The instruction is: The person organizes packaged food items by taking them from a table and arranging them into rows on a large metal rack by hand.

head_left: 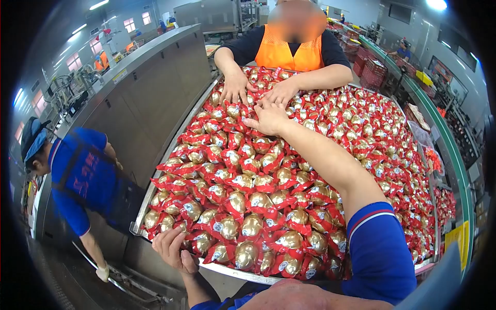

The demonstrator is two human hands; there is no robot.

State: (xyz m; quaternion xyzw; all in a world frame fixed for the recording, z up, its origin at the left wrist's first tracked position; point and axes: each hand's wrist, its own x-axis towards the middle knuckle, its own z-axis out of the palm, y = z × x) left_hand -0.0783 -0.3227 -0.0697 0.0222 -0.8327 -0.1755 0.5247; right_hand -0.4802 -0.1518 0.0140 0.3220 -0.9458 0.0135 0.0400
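Observation:
Gold balls in red wrappers (250, 225) cover a large metal-edged tray (173, 139). My right hand (268, 119) reaches across to the far part of the tray and lies on the wrapped balls with its fingers spread, close to a co-worker's hand. At the tray's near left corner, my left hand (176, 250) rests by the rim, fingers apart, next to the nearest wrapped balls, holding nothing. Across the tray, a co-worker in an orange vest (294, 54) has both hands on the wrapped balls.
To the left runs a tall metal cabinet (139, 93). Beside it a person in a blue shirt (85, 175) bends over a metal bar. Along the right side stretches a green-edged conveyor (439, 124), with red crates (373, 72) behind.

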